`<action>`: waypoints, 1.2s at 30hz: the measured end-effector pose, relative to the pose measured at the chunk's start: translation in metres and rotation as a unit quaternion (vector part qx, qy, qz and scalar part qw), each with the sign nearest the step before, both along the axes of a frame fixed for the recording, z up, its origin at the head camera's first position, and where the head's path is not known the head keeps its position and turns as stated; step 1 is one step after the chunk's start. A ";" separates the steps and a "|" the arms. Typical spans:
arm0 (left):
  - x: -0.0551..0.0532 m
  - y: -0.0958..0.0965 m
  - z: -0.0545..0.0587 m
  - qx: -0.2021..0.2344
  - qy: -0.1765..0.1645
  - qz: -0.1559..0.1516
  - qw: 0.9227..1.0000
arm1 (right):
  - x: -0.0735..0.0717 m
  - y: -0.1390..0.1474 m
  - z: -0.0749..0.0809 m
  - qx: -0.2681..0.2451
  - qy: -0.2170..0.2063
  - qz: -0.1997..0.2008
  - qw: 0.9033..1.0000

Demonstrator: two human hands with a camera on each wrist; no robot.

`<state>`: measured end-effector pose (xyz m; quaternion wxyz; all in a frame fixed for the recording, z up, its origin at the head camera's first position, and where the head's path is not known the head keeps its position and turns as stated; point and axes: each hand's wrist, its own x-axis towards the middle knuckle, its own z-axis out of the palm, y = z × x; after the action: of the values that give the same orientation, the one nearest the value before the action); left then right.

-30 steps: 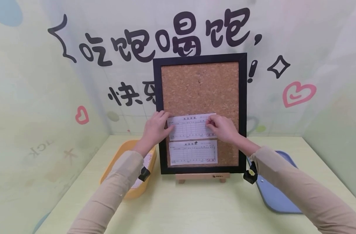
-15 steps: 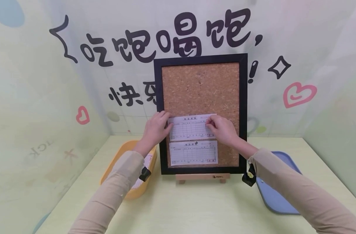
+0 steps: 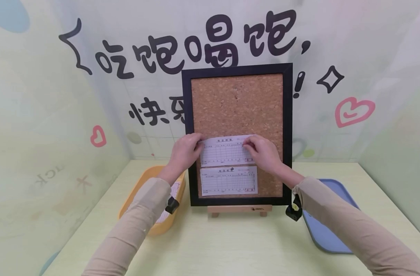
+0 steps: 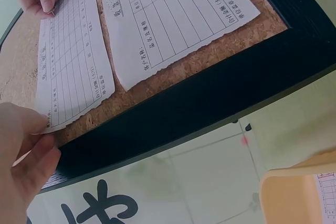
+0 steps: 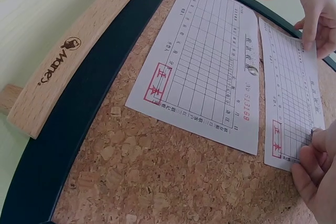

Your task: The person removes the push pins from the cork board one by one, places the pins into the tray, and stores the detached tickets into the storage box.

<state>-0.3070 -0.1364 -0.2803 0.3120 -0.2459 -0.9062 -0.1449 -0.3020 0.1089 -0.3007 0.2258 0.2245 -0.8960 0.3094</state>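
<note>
L hand [image 3: 186,151] pinching upr slip [image 3: 223,151] edge; R hand [image 3: 265,154] pinching tiny pin [image 5: 314,130] on it

Before me: pale wall [image 3: 334,38]; black lettering [image 3: 218,38], upper centre; pink heart [image 3: 350,114], right of frame; second heart [image 3: 98,136], left; light-toned table [image 3: 237,245], bottom; soft light.

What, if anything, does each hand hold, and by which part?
The left hand holds the upper slip at its top left corner; the right hand pinches a small object over the slip's right end, gripped part unclear.
</note>
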 end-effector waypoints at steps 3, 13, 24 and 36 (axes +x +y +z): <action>0.000 0.000 0.000 0.013 -0.002 -0.010 1.000 | -0.001 0.001 -0.001 -0.007 -0.003 0.003 1.000; 0.004 -0.004 0.003 0.072 -0.017 -0.035 0.997 | 0.002 0.013 -0.001 -0.015 -0.015 0.015 1.000; 0.013 -0.013 0.000 0.111 -0.037 -0.040 0.992 | 0.015 0.039 -0.012 -0.025 -0.023 0.009 0.999; 0.041 -0.045 -0.021 0.176 -0.063 -0.031 0.982 | 0.044 0.062 -0.034 -0.019 -0.084 0.022 0.996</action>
<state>-0.2664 -0.1812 -0.3017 0.2876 -0.2055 -0.8766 -0.3265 -0.2583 0.1706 -0.3351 0.1468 0.2128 -0.9007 0.3492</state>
